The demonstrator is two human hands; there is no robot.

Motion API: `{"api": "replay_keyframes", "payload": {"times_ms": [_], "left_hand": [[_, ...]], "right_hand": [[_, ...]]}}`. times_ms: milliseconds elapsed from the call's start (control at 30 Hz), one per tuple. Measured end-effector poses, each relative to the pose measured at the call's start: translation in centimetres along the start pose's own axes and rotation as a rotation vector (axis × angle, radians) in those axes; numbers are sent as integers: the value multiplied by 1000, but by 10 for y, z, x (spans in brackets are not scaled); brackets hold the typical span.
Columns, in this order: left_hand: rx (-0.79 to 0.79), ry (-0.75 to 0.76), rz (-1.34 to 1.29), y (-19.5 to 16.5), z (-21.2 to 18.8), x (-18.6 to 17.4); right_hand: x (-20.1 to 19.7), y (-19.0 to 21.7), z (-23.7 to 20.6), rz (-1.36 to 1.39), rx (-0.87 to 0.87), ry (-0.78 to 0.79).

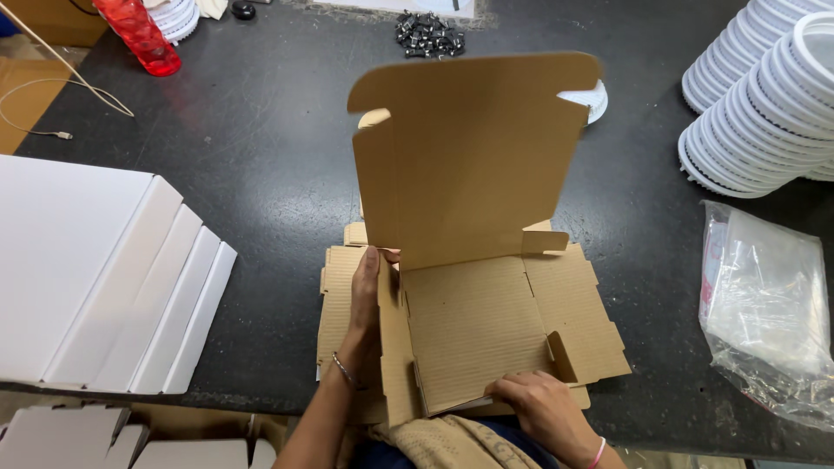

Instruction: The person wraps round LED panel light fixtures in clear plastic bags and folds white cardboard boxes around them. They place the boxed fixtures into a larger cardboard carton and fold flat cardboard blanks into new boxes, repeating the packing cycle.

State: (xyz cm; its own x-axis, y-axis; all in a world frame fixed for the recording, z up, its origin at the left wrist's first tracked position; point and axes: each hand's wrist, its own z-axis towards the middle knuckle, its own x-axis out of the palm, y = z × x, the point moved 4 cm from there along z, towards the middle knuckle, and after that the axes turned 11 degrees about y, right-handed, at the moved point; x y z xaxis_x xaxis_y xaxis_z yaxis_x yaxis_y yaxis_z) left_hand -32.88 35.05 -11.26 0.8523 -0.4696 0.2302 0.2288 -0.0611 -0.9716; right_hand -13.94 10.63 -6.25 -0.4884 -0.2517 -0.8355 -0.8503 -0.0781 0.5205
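box (473, 287): flat brown corrugated blank, centre of the dark table (261, 174), near edge, lid panel standing upright at the far side
left hand (363, 300): fingers pressed together, flat along the left side flap, raising it
right hand (543, 404): fingertips curled over the near front edge, pinning it down
doing it well: fold on the scored crease, keep base flat, likely tuck tabs before lid
left: stacked white flat boxes (95, 278)
right: white rings (769, 95), plastic bag (764, 304)

The raised cardboard lid (469, 156) hides most of a white ring (589, 97).
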Motion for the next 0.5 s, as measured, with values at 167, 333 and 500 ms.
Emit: {"api": "replay_keyframes", "payload": {"times_ms": [167, 333, 500], "left_hand": [[-51, -11, -186, -2, -20, 7], [-6, 46, -65, 14, -3, -17], [-50, 227, 29, 28, 6, -29]], "right_hand": [[4, -4, 0, 7, 3, 1], [4, -5, 5, -55, -21, -7], [-3, -8, 14, -85, -2, 15]]}}
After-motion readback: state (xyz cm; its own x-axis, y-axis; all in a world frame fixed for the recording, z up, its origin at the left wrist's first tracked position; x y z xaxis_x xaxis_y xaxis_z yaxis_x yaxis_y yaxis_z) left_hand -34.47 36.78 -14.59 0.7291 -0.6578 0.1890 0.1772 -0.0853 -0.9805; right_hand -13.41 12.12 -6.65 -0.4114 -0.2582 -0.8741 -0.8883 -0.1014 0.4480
